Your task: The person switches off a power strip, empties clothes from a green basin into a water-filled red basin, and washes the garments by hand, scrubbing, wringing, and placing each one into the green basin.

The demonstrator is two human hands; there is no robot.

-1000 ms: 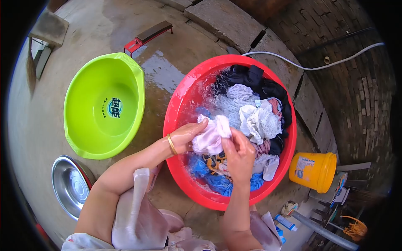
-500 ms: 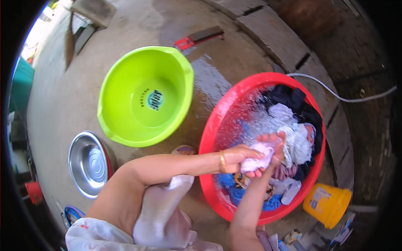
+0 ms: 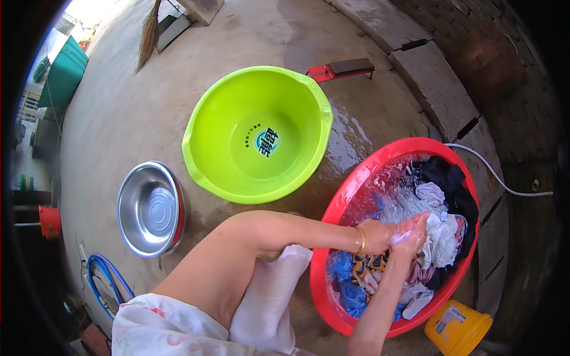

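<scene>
Bucket point(image 3: 458, 329) beside red tub point(image 3: 409, 146) — green basin point(image 3: 237, 110) opposite.

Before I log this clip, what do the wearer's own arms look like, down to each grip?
The left grip and right grip are ungloved. A thin gold-coloured bracelet circles the left wrist; none shows on the right. The left forearm is bare, with a pale, reddish-marked sleeve higher up. No sleeve shows on the right forearm.
</scene>
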